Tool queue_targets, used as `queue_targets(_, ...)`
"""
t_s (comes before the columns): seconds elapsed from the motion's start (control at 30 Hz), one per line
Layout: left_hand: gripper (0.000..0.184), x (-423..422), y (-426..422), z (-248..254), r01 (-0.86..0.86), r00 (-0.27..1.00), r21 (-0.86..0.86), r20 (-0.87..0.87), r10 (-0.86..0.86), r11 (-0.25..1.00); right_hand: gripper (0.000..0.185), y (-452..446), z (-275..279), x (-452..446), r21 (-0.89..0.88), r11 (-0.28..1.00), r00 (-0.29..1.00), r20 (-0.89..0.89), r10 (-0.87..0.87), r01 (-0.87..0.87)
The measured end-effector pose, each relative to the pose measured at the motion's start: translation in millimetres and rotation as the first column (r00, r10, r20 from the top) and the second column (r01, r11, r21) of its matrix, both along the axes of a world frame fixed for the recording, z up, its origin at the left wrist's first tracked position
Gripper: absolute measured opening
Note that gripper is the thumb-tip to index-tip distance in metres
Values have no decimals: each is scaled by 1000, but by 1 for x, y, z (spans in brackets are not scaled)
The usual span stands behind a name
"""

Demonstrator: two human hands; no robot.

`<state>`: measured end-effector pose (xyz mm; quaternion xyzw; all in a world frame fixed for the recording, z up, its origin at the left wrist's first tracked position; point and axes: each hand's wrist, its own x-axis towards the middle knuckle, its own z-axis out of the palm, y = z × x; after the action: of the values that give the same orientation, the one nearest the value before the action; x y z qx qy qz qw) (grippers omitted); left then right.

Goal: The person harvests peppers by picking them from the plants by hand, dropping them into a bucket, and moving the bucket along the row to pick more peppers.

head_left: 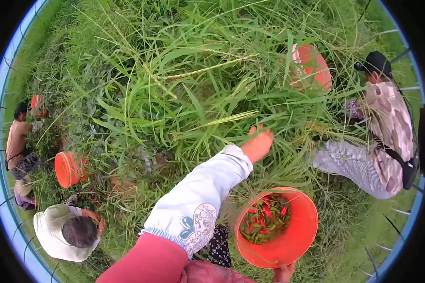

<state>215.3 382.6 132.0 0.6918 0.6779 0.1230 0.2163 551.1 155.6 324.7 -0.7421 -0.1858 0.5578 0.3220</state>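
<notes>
My left hand (259, 144), at the end of a white sleeve cover (200, 188), reaches into tall green grass (208, 113). Its fingers look curled among the blades, and their tips are partly hidden. Lower right, my right hand (284, 272) grips the near rim of an orange-red bucket (301, 226). The bucket tilts, so its inside shows. Red and green chili peppers (267, 218) lie in it.
A person (387, 132) in a dark cap crouches at right, near another bucket (311, 68) behind grass. At left, a person in a light top (63, 233) bends near a red bucket (70, 170). Farther left, another person (19, 141) works near a small bucket (38, 104).
</notes>
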Motion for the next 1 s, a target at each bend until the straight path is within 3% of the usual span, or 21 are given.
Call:
queue_targets(0.03, 26, -14, 6, 5, 10, 1000, -6, -22, -10, 1000, 69, 5, 1, 6, 9, 1000, 1000, -1, 14, -14)
queue_targets(0.1, 23, -40, 13, 0, -39, 996, -36, 73, 41, 999, 59, 12, 5, 26, 142, 925, 936, 31, 351, -352)
queue_targets(0.13, 21, -54, 13, -3, -69, 983, -78, 165, 81, 995, 59, 23, 10, 12, 144, 920, 931, 32, 364, -365)
queue_targets(0.17, 20, -73, 4, 26, 7, 996, 44, 91, -11, 999, 60, 42, 19, -14, 186, 930, 947, 13, 321, -318)
queue_targets(0.2, 26, -86, -2, 59, -190, 892, -270, 353, 281, 944, 63, 62, 28, -35, 229, 935, 960, -8, 279, -270)
queue_targets(0.27, 34, -115, -32, 54, -176, 830, -2, 537, 150, 984, 66, 97, 29, -62, 184, 940, 951, -64, 303, -287)
queue_targets(0.33, 35, -146, -70, 104, -345, 673, 76, 715, 190, 936, 61, 130, 14, -90, 240, 937, 937, -182, 299, -253)
queue_targets(0.4, 31, -173, -120, 132, -392, 421, -128, 855, 302, 911, 56, 161, -30, -111, 283, 925, 925, -212, 316, -252)
queue_targets(0.47, 43, -196, -178, 93, -400, 266, -587, 660, 703, 703, 50, 196, -74, -142, 223, 945, 912, -285, 296, -237)
queue_targets(0.5, 49, -204, -199, 85, -464, 383, -612, 514, 768, 641, 50, 210, -95, -164, 201, 948, 903, -307, 299, -246)
queue_targets(0.53, 55, -211, -218, 73, -529, 477, -624, 342, 809, 575, 50, 223, -120, -184, 171, 952, 896, -328, 299, -255)
queue_targets(0.6, 73, -224, -267, 14, -824, 444, -351, 88, 892, 445, 51, 243, -183, -213, 117, 952, 912, -273, 305, -283)
queue_targets(0.63, 93, -238, -281, -8, -878, 428, -226, 22, 904, 421, 46, 250, -201, -233, 106, 953, 918, -257, 303, -285)
queue_targets(0.7, 91, -256, -240, 21, -865, 498, 36, 188, 846, 501, 42, 257, -227, -263, 93, 951, 921, -237, 310, -296)
queue_targets(0.77, 84, -279, -212, -5, -849, 522, 198, 179, 834, 490, 43, 263, -248, -277, 64, 961, 937, -211, 278, -271)
queue_targets(0.83, 92, -303, -169, -18, -812, 579, 181, 135, 804, 554, 45, 266, -264, -273, 33, 948, 928, -195, 318, -318)
queue_targets(0.9, 95, -307, -122, -13, -872, 489, 113, 246, 837, 476, 47, 271, -279, -263, -18, 929, 913, -193, 360, -371)
queue_targets(0.97, 95, -301, -87, -47, -909, 405, 125, 489, 772, 398, 45, 269, -286, -254, -14, 940, 920, -206, 332, -342)
queue_targets(1.0, 100, -291, -72, -57, -905, 363, -11, 501, 786, 425, 43, 266, -286, -252, -6, 953, 929, -225, 294, -303)
